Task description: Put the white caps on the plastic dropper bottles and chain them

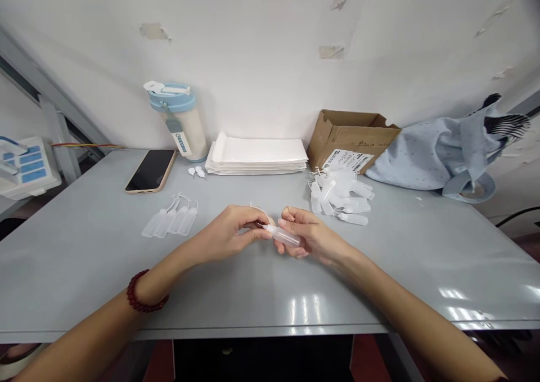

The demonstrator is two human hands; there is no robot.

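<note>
Workpiece: one squeeze bottle (287, 237), translucent soft plastic, cylindrical and smooth, with a narrow tip toward the left. I locate it above the near-middle part of the glossy grey desk (253, 297), tilted, between both hands.

Left hand (238, 230): I have its thumb and fingers pinched narrow at the bottle's tip end; a thin pale strap (262, 210) arcs beside the fingers. The forearm enters from the near left, with a dark red beaded bracelet (145, 292) at the wrist. Right hand (314, 234): thumb and curled fingers hold the bottle's body; the forearm enters from the near right. The fingers partly cover the tip end, so I cannot tell its exact fit.

Left side: four flat-lying bottles (171, 221) with looped straps form a row; beyond them lie a black-screened phone (151, 170), small white caps (197, 172) and a cream tumbler (192, 129) with a blue lid. Far middle: a stack of white paper envelopes (257, 154). Far right: an open corrugated cardboard box (352, 140) and a slumped pale blue fabric bag (430, 154). A loose heap of translucent bottles (341, 193) obstructs part of the box's labelled near face.
</note>
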